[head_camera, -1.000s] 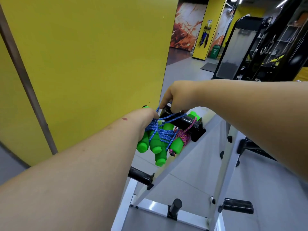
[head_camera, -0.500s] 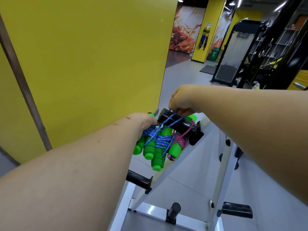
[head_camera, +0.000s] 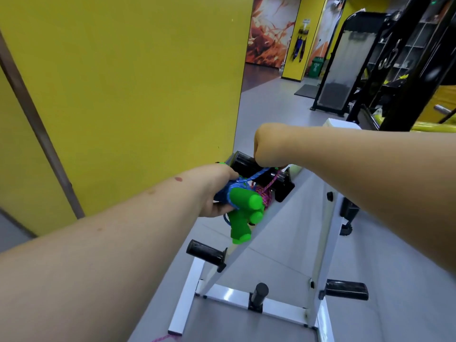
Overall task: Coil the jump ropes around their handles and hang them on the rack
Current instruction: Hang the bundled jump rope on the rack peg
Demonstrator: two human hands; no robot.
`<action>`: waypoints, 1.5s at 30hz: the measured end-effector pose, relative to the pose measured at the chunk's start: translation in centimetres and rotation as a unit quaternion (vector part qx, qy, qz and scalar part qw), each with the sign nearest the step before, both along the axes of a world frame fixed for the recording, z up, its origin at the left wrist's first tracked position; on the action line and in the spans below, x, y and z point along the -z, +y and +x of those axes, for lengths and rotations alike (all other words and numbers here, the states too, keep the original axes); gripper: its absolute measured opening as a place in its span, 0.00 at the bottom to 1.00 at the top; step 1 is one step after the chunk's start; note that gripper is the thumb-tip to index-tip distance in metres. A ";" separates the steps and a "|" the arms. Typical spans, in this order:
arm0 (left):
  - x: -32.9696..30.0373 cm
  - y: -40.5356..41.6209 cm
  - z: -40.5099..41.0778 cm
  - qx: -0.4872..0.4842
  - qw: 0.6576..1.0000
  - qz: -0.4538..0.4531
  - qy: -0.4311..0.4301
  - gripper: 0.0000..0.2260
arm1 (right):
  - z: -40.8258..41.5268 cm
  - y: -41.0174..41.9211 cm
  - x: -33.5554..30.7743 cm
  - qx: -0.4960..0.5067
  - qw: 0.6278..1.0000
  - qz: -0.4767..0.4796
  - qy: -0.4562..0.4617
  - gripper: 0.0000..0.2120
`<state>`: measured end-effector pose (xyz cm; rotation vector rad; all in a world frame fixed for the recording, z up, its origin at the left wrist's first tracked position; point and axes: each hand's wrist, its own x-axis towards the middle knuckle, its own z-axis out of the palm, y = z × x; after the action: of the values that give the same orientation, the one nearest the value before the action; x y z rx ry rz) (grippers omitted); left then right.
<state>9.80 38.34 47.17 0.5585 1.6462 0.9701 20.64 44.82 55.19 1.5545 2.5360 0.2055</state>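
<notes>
- Left hand [head_camera: 217,193] — fingers curled round a bundle of green handles [head_camera: 243,213] wrapped in blue rope [head_camera: 228,191]; it grips the bundle from the left side, just below the top peg [head_camera: 249,166] of the rack [head_camera: 318,243].
- Right hand [head_camera: 270,144] — closed into a fist directly above the top peg, knuckles toward the camera. A blue strand runs up from the bundle toward this fist; whether the fingers pinch it cannot be told, since they are hidden beneath the hand.
- Bundle — its long axis is tilted, with the handle ends pointing down and toward the camera. It hangs just under the peg and touches the left palm; the right hand is near, but apart from the handles.
- Pink rope [head_camera: 262,196] — a second coil lies behind the green handles, against the peg's base plate.
- Key relation — the peg sticks out leftward from the rack's slanted white bar, between the two hands. The loop, judging by the task, must pass over the peg's free left end; the left hand is nearer that end.
- Lower pegs [head_camera: 206,253] — bare, well below the bundle.
</notes>
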 end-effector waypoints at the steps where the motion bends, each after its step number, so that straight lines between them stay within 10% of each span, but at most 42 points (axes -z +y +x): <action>1: 0.0 -0.2 0.7 -0.010 1.000 0.007 -0.013 0.08 | 0.1 0.0 -0.1 -0.007 1.000 0.004 -0.004 0.14; 10: 3.6 -1.6 5.9 -0.187 0.979 0.059 -0.065 0.31 | 1.3 0.5 -0.1 0.005 0.999 -0.020 0.027 0.13; 45: 6.3 -3.7 2.9 -0.203 0.958 0.039 -0.199 0.20 | 1.8 0.0 1.4 -0.004 0.991 -0.019 0.129 0.14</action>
<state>12.72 34.69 40.89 0.0583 1.3815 1.3532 22.41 44.84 53.83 1.6540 2.7192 -0.0457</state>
